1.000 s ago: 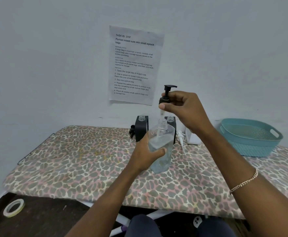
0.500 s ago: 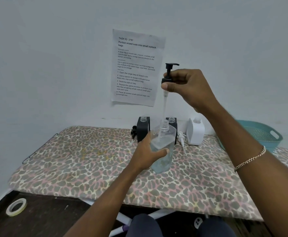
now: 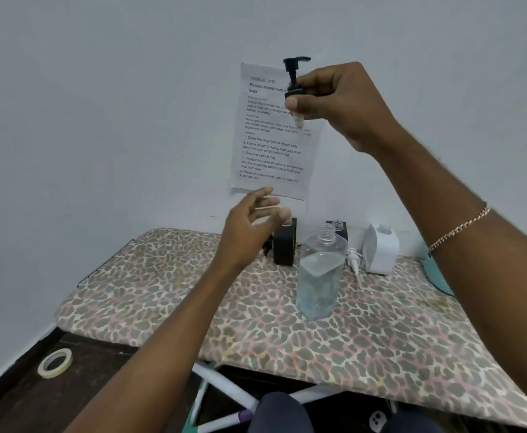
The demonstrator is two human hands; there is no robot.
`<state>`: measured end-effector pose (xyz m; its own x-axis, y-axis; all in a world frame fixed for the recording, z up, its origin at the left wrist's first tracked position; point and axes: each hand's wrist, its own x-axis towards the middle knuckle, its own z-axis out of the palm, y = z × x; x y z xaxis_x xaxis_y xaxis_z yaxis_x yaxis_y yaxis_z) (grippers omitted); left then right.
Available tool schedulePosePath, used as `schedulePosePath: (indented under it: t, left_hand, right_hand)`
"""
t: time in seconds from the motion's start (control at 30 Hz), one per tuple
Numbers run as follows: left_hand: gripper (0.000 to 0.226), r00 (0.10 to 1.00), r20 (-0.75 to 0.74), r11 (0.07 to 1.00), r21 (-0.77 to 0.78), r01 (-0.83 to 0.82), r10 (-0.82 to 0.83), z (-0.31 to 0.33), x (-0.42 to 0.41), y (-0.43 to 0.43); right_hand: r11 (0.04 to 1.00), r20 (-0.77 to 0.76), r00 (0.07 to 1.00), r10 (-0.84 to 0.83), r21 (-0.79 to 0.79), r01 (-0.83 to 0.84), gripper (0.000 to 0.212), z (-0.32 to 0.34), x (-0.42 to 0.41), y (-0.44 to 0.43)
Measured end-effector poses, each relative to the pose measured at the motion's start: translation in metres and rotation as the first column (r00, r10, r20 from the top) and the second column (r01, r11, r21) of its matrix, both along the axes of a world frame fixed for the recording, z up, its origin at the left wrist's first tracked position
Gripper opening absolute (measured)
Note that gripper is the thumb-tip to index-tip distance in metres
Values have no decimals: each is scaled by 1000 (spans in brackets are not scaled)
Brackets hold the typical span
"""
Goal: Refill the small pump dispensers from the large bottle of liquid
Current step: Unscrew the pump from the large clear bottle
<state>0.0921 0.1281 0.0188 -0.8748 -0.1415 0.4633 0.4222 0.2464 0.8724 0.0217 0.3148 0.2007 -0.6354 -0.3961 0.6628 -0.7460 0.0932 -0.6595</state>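
A clear bottle (image 3: pixel 318 276), partly full of liquid and with its neck uncapped, stands on the leopard-print board (image 3: pixel 162 292). My right hand (image 3: pixel 334 101) pinches its black pump head (image 3: pixel 295 79) high above the bottle, the dip tube hanging below my fingers. My left hand (image 3: pixel 249 232) hovers left of the bottle with relaxed fingers, holding nothing. Behind stand two small black dispensers (image 3: pixel 284 245) (image 3: pixel 338 228) with open necks, the right one mostly hidden by the clear bottle, and a white dispenser (image 3: pixel 381 251). A loose white pump (image 3: pixel 354 260) lies between them.
A teal basket (image 3: pixel 437 276) shows at the board's right edge, mostly hidden by my right arm. A printed sheet (image 3: pixel 271 145) hangs on the wall. A roll of tape (image 3: pixel 55 362) lies on the dark floor at the lower left.
My right hand lifted the pump head fully out of the clear bottle and higher. My left hand let go of the bottle and moved up and left.
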Motion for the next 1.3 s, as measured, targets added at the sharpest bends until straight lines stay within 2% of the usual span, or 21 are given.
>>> schedulePosePath:
  t: [0.13, 0.27, 0.47, 0.63, 0.8, 0.93, 0.97, 1.03, 1.1, 1.3]
  left_hand:
    - [49, 997, -47, 992, 119, -49, 55, 32, 10, -20]
    - [27, 987, -28, 973, 171, -154, 161, 37, 17, -49]
    - [17, 965, 122, 948, 196, -252, 231, -3, 28, -100]
    - [9, 919, 292, 918, 217, -332, 263, -48, 32, -127]
    - [9, 831, 472, 887, 188, -421, 294, -87, 27, -142]
    - [19, 755, 562, 874, 109, -473, 339, -107, 17, -152]
    - [28, 737, 577, 869, 91, -486, 352, -109, 15, -153]
    - [45, 718, 586, 869, 49, -493, 374, -113, 14, -152]
    - [50, 713, 577, 875, -4, -485, 398, -114, 11, -153]
    - [33, 691, 532, 861, -173, -478, 490, -118, 4, -154]
  right_hand:
    - [997, 54, 996, 74, -18, -73, 35, 0, -5, -48]
    - [987, 161, 974, 157, -42, -152, 28, -28, -8, -98]
    - [978, 331, 922, 202, -19, -208, 15, -97, -15, -171]
    - [969, 435, 886, 163, 100, -227, 27, -166, -32, -217]
    - [951, 520, 851, 73, 221, -217, 27, -233, -46, -248]
    - [930, 551, 833, -45, 327, -166, 38, -273, -54, -265]
    - [921, 548, 834, -69, 357, -158, 40, -280, -55, -267]
    - [903, 539, 835, -112, 405, -141, 45, -287, -56, -269]
    - [899, 528, 839, -130, 420, -125, 52, -292, -57, -269]
    - [893, 506, 851, -140, 435, -113, 54, -298, -57, -272]
